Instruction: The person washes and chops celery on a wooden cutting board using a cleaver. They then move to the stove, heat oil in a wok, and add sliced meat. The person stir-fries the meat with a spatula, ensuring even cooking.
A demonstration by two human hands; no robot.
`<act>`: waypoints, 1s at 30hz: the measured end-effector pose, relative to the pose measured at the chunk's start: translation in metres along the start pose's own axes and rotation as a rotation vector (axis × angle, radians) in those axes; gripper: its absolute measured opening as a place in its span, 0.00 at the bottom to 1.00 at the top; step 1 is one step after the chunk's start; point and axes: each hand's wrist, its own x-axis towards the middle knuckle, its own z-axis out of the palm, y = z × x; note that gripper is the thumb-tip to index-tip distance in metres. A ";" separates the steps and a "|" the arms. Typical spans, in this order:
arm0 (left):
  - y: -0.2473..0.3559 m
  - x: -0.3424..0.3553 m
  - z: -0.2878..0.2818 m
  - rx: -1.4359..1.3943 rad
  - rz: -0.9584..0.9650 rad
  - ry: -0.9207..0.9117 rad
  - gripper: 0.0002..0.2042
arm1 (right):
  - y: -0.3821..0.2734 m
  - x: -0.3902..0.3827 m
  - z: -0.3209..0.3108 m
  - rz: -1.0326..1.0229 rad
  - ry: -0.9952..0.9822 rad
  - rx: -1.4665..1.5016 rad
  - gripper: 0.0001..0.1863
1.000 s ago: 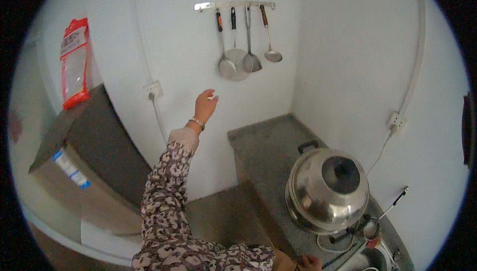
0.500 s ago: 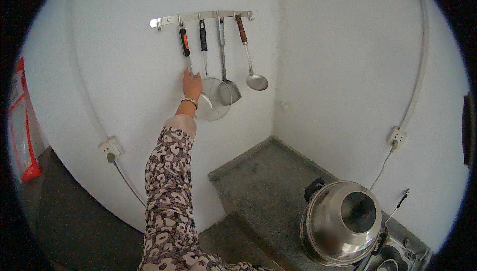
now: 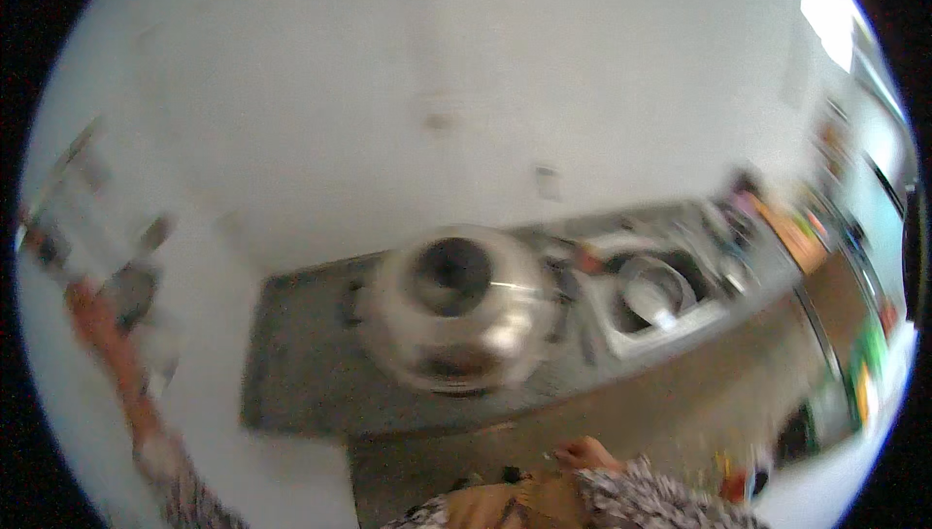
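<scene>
My left hand (image 3: pixel 92 315) reaches to the hanging utensils (image 3: pixel 131 291) at the far left, motion smearing its fingers and whatever they touch. Low in the middle, my right hand (image 3: pixel 584 453) has its fingers curled; what they hold, if anything, is too blurred to name. A large domed steel pot (image 3: pixel 456 345) with a dark lid centre stands on the grey counter (image 3: pixel 291 364), between my hands.
Right of the pot is a steel sink (image 3: pixel 616 335) with a round vessel (image 3: pixel 650 291) inside. A wooden board (image 3: pixel 791 238) and assorted items stand at the counter's right end, with green objects (image 3: pixel 864 374) lower down. A white wall (image 3: pixel 602 73) backs the counter.
My view has swung right, bringing the sink and the counter's right end into sight. The utensils and my left hand have shifted to the far left of the picture.
</scene>
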 end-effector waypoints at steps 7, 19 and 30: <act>0.456 -0.116 -0.138 -0.772 -0.612 -0.492 0.22 | 0.053 -0.131 -0.068 0.073 0.376 0.101 0.18; 0.927 -0.238 -0.192 -1.347 0.750 -1.751 0.07 | 0.145 -0.342 -0.254 -0.208 0.954 0.606 0.19; 1.209 -0.306 -0.116 -1.728 1.318 -1.710 0.10 | 0.269 -0.353 -0.398 0.104 0.691 0.138 0.18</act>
